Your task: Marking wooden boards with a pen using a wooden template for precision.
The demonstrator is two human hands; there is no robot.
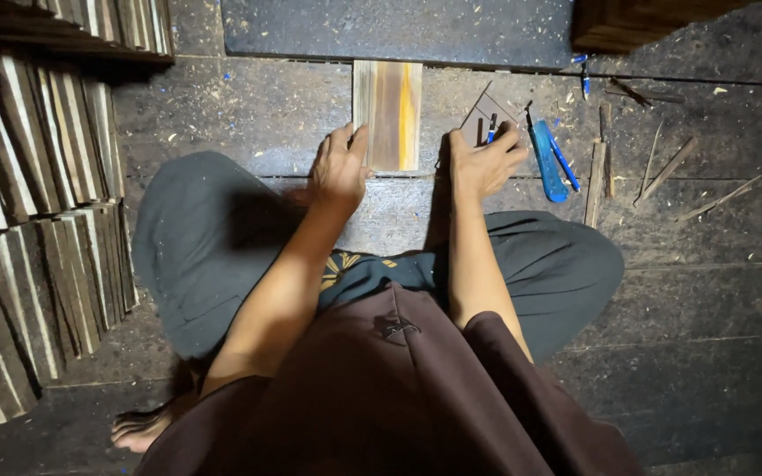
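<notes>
— Pressing down with the left hand (339, 172): its fingers lie flat along the left edge of the wooden slab (387, 115), thumb on top, palm resting rather than clenched. So that grip is loose, laid on the slab and not wrapped round it.

— And the right hand (481, 163)?

— It sits just right of the slab, fingers curled down onto the floorboards (249, 115) beside a small dark triangular piece (484, 115). Whether that grip has hold of anything I cannot tell; the fingertips hide what lies beneath.

— Where is the slab itself?

— Flat on the floorboards straight ahead of the person's crossed legs, long side running away from them, its far end touching a dark board (399, 31). It is pale brown with an orange streak down the right half.

— What lies around it?

— A blue utility knife (549, 163) just right of the right hand, then thin wooden sticks (596, 172) and splinters scattered farther right. Stacked wooden planks (37, 220) stand on edge in rows along the left side. Sawdust speckles the boards.
</notes>
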